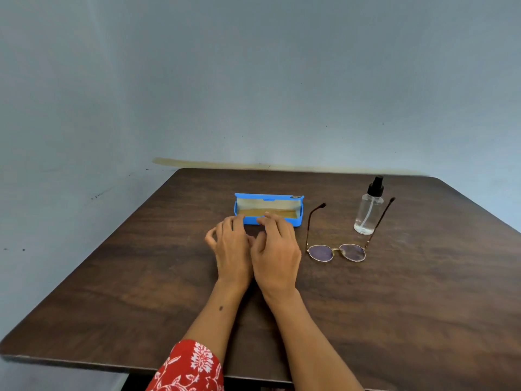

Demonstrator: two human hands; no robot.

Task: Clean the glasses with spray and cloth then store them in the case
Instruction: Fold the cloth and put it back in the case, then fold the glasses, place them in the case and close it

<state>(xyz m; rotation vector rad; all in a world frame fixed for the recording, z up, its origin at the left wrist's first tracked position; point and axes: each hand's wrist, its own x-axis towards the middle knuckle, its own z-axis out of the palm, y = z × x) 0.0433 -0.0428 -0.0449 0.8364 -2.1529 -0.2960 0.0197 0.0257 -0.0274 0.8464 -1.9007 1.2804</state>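
Both hands sit side by side at the near wall of the open blue case (pixel 269 211), fingers curled down over its front edge. The left hand (pixel 232 246) touches the case's near-left part, its thumb splayed outward. The right hand (pixel 277 251) reaches its fingertips (pixel 267 215) over the rim toward the tan lining. Whether either hand actually pinches anything I cannot tell; the curled fingers hide what lies under them, and a cloth, if one is folded inside the case, does not show clearly.

The lid stands upright just beyond the fingertips, so the tray faces the person — a sensible way to get at whatever it holds. My guess is that the hands are steadying the case or fishing for the cloth, with cleaning not yet begun.

The glasses (pixel 337 252) lie just to the right of the right hand, lenses nearest the person and temples unfolded, pointing away, ready to be lifted by the frame. The spray bottle (pixel 368 211) stands upright farther right and beyond, between the two temple tips — near enough for the right hand to reach it. All rest on the dark wooden table (pixel 141 292).
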